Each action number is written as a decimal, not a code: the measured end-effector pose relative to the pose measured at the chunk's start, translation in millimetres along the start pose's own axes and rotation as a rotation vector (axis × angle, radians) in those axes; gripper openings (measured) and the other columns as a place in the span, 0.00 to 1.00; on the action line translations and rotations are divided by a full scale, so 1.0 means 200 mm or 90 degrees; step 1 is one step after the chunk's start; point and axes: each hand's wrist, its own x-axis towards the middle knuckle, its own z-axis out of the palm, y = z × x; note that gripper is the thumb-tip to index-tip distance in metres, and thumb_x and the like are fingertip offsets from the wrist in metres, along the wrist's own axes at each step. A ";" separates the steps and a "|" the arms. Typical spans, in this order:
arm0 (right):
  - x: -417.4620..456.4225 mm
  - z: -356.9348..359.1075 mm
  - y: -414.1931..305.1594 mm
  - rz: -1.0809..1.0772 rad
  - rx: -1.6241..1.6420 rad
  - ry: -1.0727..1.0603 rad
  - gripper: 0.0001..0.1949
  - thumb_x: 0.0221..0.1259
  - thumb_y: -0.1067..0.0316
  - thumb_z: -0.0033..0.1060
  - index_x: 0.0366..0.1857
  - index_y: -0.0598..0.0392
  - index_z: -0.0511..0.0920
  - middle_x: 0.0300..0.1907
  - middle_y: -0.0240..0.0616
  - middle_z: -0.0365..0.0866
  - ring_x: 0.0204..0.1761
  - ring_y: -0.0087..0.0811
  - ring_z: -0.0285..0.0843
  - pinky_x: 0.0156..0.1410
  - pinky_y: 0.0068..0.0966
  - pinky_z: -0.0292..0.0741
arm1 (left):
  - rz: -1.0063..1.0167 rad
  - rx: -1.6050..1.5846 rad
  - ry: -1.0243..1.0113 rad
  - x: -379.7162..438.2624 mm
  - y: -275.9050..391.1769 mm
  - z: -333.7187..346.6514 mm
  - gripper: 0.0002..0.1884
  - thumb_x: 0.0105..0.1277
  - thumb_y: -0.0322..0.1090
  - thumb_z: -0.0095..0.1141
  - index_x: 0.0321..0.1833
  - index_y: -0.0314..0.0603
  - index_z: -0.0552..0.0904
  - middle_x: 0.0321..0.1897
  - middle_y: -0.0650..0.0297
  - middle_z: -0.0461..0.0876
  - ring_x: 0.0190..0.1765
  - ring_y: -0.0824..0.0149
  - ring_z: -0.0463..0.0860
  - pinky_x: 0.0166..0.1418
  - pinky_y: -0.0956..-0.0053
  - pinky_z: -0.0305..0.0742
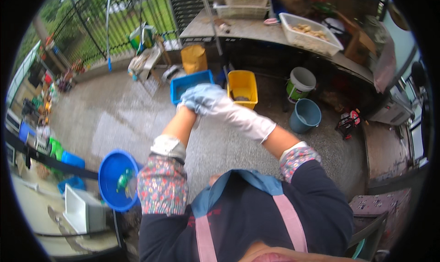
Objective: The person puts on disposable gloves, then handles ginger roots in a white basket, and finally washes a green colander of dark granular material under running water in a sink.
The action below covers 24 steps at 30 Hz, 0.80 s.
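Both my hands wear rubber gloves, pale blue over the fingers, and meet in front of me at the upper middle. My right hand point(215, 96), in a long glove with a whitish-pink cuff, lies against and partly over my left hand point(192, 102). The left forearm is bare up to a white inner cuff and a floral oversleeve. Blur and overlap hide the fingers, so I cannot tell how they are bent or whether anything is between them. Just beyond the hands stand a blue rectangular basin point(192, 81) and a yellow plastic bin point(243, 86).
A blue round tub point(118, 181) holding a green item stands at left. At right are a white bucket point(301, 83) and a blue-grey bucket point(305, 115). A long counter point(247, 29) carries a white tray point(309, 35) of pale brown pieces. A metal fence point(89, 31) runs behind.
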 end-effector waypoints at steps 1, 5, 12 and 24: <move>0.00 0.02 -0.02 0.060 0.051 0.010 0.12 0.71 0.57 0.57 0.50 0.47 0.83 0.49 0.40 0.86 0.54 0.43 0.82 0.61 0.35 0.76 | -0.025 0.041 -0.025 -0.01 0.01 0.01 0.20 0.68 0.37 0.58 0.63 0.49 0.80 0.54 0.55 0.86 0.57 0.54 0.84 0.62 0.67 0.78; 0.02 0.01 -0.19 0.151 0.205 -0.003 0.10 0.70 0.56 0.58 0.40 0.45 0.86 0.40 0.38 0.88 0.47 0.43 0.85 0.55 0.36 0.77 | -0.055 0.098 -0.062 -0.02 0.02 0.12 0.19 0.69 0.39 0.59 0.63 0.52 0.80 0.54 0.56 0.85 0.57 0.54 0.84 0.63 0.67 0.78; 0.00 0.30 -0.23 0.122 0.409 -0.075 0.11 0.72 0.59 0.54 0.41 0.54 0.81 0.40 0.46 0.85 0.46 0.46 0.83 0.54 0.39 0.77 | 0.156 -0.260 0.113 -0.01 0.11 0.31 0.27 0.72 0.49 0.57 0.71 0.52 0.72 0.62 0.51 0.78 0.65 0.52 0.77 0.70 0.63 0.70; 0.13 0.11 -0.24 -0.056 0.297 0.245 0.12 0.64 0.60 0.64 0.44 0.56 0.82 0.43 0.43 0.86 0.45 0.42 0.85 0.51 0.37 0.81 | -0.173 -1.227 0.540 0.09 -0.13 -0.06 0.36 0.73 0.56 0.53 0.76 0.42 0.62 0.74 0.49 0.66 0.75 0.54 0.67 0.80 0.60 0.61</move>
